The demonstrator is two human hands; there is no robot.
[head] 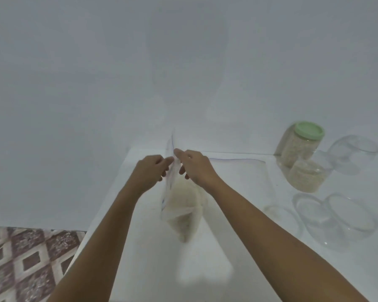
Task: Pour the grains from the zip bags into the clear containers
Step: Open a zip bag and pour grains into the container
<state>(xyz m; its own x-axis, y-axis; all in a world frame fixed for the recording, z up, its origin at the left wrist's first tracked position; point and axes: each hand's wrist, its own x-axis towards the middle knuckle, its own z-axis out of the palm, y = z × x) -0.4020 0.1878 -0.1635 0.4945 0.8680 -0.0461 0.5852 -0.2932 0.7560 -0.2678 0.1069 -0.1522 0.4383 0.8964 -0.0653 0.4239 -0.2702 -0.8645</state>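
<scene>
Left hand [150, 171] and right hand [194, 166] pinched zip bag [181, 205] top, held above white table [140, 269]; containers [310, 171] grouped right, table's left edge near.

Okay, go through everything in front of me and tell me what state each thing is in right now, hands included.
zip bag: held up, grains in its lower part.
left hand: pinches the bag's top edge.
right hand: pinches the bag's top edge.
green-lidded jar: closed, full of grains.
second container: lidless, partly filled with grains.
third container: lidless, empty.
clear lids: off, lying on the table.
flat bag: lying flat, looks empty.
</scene>
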